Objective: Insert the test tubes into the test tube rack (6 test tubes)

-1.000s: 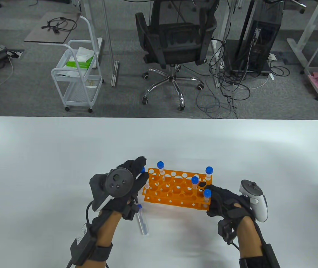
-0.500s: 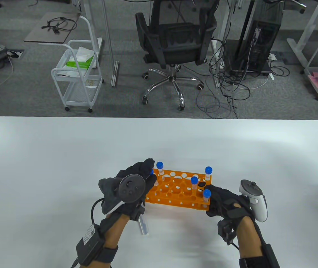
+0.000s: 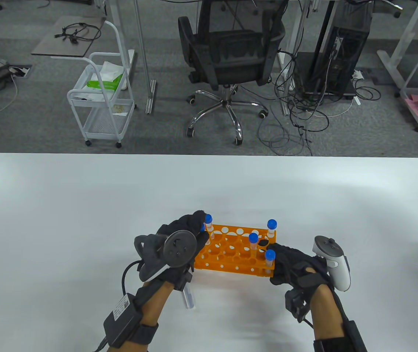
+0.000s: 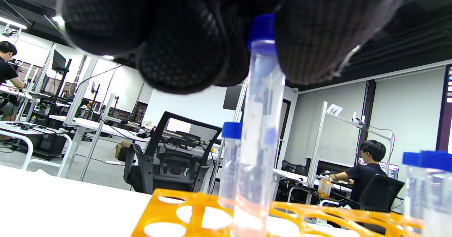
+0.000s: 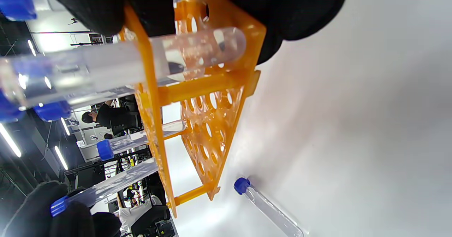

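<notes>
The orange test tube rack stands on the white table with three capped tubes upright at its right end and one at its back left. My left hand pinches a clear blue-capped test tube by its cap. The tube is upright and its lower end sits in a hole at the rack's left end. My right hand grips the rack's right end; its fingers wrap the frame beside a tube. One more tube lies loose on the table under my left wrist; it also shows in the right wrist view.
The rack has several unfilled holes in its middle. Beyond the table's far edge are an office chair and a white cart on the floor.
My left hand has moved right with its tube, from beside the rack's left end to over it, and the tube's lower end now sits in a hole. The rack shifted slightly left.
</notes>
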Tool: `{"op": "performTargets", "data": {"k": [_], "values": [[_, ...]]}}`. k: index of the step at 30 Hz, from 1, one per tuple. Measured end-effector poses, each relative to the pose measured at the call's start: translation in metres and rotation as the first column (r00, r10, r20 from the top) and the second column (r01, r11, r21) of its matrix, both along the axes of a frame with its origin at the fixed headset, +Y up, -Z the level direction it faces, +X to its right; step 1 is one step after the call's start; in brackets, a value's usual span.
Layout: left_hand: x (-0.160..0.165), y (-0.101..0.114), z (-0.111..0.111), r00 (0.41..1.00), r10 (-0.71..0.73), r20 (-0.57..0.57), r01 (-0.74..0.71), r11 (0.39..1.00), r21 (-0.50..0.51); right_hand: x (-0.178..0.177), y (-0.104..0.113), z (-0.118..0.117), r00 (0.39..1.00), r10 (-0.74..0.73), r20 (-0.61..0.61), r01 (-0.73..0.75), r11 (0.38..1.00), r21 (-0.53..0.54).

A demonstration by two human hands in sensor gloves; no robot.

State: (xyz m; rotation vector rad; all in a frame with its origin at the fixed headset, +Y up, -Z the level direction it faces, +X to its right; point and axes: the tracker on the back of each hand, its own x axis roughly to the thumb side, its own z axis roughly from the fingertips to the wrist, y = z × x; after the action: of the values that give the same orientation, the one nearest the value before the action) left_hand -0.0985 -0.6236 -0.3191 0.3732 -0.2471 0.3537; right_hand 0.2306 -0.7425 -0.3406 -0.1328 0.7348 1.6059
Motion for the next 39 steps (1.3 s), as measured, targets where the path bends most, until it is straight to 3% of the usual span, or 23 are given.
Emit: {"op": "performTargets", "data": {"k": [20,39], "values": [[0.012,-0.017,-0.007,0.995,-0.090,0.030,0.092,0.993,-0.072,-0.003,-0.001,0.000,1.000,0.002,-0.013,-0.002,1.000,0.000],[0.011,-0.020,-0.007,0.996,-0.080,0.027,0.083,0.990,-0.110,-0.004,-0.002,-0.001,1.000,0.008,-0.016,-0.008,1.000,0.000]]}}
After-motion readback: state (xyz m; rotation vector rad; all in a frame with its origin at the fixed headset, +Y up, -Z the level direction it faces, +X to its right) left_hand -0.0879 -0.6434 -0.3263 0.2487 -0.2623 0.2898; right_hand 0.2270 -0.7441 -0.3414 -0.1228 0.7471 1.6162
